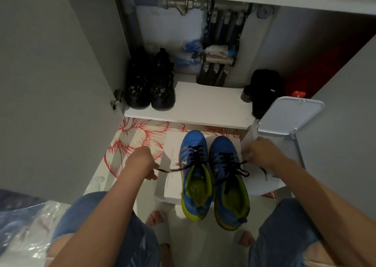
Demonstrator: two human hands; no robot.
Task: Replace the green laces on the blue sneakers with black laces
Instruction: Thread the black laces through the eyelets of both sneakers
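Two blue sneakers with yellow-green lining stand side by side on a white box, toes away from me. Both carry black laces. The left sneaker has its black lace drawn out to both sides. My left hand pinches one end of it, stretched taut to the left. My right hand grips the other end out to the right, past the right sneaker. The right sneaker's lace ends lie loose over its opening. No green laces are in view.
A white bin with its lid up stands just right of my right hand. An open cupboard ahead holds black boots, pipes and a black cap. A red-flowered mat covers the floor. My knees and a plastic bag are near.
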